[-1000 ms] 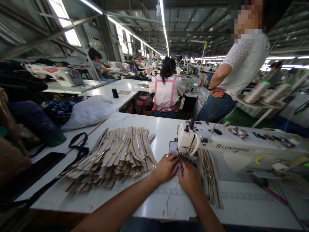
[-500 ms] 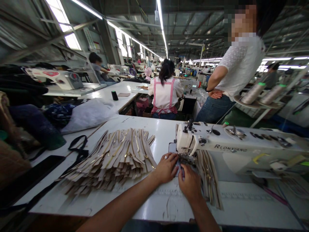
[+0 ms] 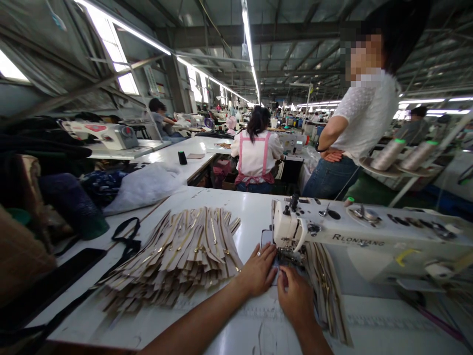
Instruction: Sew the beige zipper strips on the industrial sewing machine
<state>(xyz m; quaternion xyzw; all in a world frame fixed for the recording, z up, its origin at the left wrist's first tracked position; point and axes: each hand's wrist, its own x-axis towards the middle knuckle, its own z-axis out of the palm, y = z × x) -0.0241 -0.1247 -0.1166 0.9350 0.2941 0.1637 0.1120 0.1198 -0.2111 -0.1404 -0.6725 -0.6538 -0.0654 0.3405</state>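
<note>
My left hand [image 3: 260, 268] lies flat on the sewing bed, fingers stretched toward the presser foot of the sewing machine [image 3: 332, 229]. Beside it, my right hand [image 3: 295, 293] has thumb and forefinger pinched together just in front of the foot; whatever is between them is too small to make out. Left of my hands spreads a large fanned pile of beige zippers [image 3: 185, 256] with gold teeth and pulls. More beige zippers [image 3: 325, 283] lie behind my right hand, under the machine arm. The needle area is partly hidden by my fingers.
A black phone-like slab [image 3: 51, 286] and a black strap [image 3: 125, 241] lie at the left, near a white plastic bag [image 3: 144, 185]. Thread cones [image 3: 388, 154] stand at right. One person [image 3: 256, 153] sits ahead; another [image 3: 354, 118] stands beyond the machine.
The camera view has tilted up, so everything sits lower in the picture. My left fingers look flatter, and the greyish scrap seen between my hands is now mostly hidden.
</note>
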